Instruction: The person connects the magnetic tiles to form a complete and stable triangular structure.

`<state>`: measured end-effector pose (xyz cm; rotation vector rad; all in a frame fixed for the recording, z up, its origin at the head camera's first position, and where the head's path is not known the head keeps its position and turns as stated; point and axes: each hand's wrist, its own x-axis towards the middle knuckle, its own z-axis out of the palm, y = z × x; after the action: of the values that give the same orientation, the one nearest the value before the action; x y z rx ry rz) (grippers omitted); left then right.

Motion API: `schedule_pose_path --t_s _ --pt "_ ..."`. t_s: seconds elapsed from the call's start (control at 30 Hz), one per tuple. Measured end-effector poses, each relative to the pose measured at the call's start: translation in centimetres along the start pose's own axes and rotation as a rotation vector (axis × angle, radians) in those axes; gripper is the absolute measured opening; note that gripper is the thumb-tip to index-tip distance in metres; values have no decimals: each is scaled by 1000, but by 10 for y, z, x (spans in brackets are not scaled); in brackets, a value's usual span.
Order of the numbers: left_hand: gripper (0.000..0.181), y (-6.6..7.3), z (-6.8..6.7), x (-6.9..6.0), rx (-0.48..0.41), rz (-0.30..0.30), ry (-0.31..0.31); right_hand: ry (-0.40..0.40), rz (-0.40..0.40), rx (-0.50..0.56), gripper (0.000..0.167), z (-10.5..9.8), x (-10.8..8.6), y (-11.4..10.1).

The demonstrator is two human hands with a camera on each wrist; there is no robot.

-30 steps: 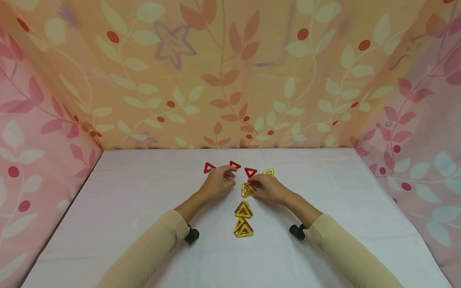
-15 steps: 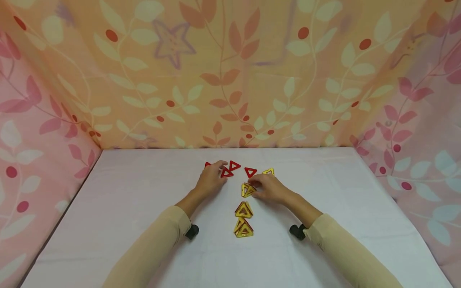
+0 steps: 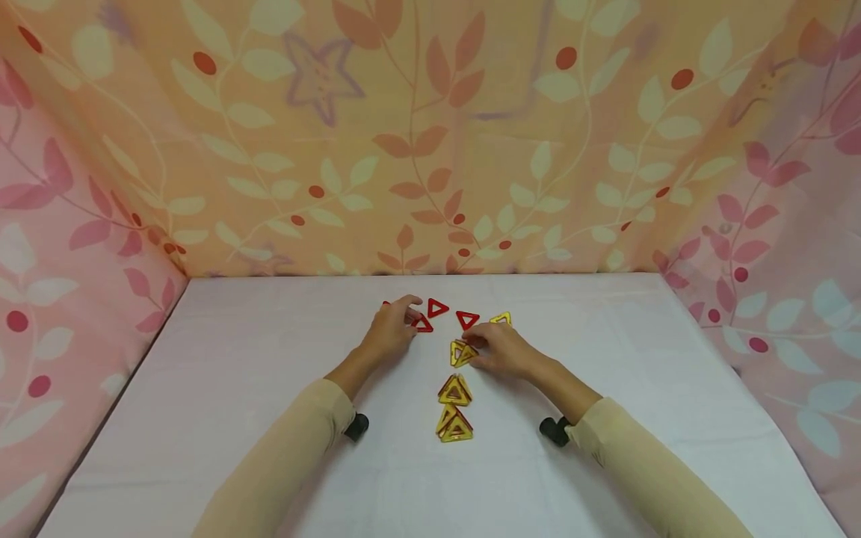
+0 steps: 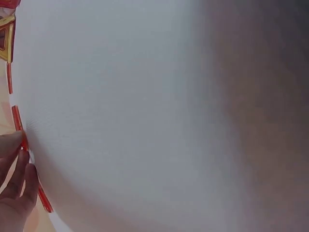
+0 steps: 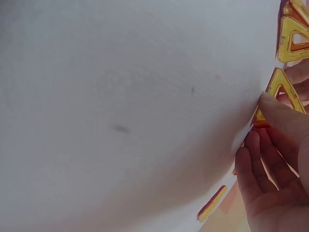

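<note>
Left hand, head view: the left hand (image 3: 390, 329) seems to pinch a red triangle (image 3: 427, 323), partly hidden by its fingers; an outward push could jostle the far red triangle (image 3: 431, 308) just beside it.
Right hand, head view: the right hand (image 3: 501, 350) holds the overlapping yellow triangles (image 3: 463, 354); lifting one edge might spread them, being layered unevenly.
Around, head view: the middle red triangle (image 3: 468, 314) and lone yellow triangle (image 3: 509, 320) crowd the right knuckles; two piles (image 3: 454, 401) lie nearer the person.
Left wrist: thumb and finger close narrowly about the red piece's end (seen nearly edge-on).
Right wrist: thumb against the yellow; a corner grip like this could slip.
</note>
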<state>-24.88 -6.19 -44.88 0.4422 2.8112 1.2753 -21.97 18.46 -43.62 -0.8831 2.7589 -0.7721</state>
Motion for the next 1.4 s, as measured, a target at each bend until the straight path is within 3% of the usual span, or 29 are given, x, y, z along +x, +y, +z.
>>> schedule_pose_path --t_s 0.2,0.5,0.73,1.0,1.4 --pt "45 -3 -4 -3 -21 6 -39 -3 1 -3 40 2 2 1" --pt "46 -7 -9 -11 -157 58 -127 11 -27 -23 37 1 2 -2" --pt "46 -8 -5 -13 -141 121 -142 18 -47 -29 32 1 -1 0" --pt "46 3 -1 -19 -137 84 -199 21 -26 -35 33 3 -1 1" --pt "44 8 2 -19 -138 128 -233 28 31 64 32 0 -2 4"
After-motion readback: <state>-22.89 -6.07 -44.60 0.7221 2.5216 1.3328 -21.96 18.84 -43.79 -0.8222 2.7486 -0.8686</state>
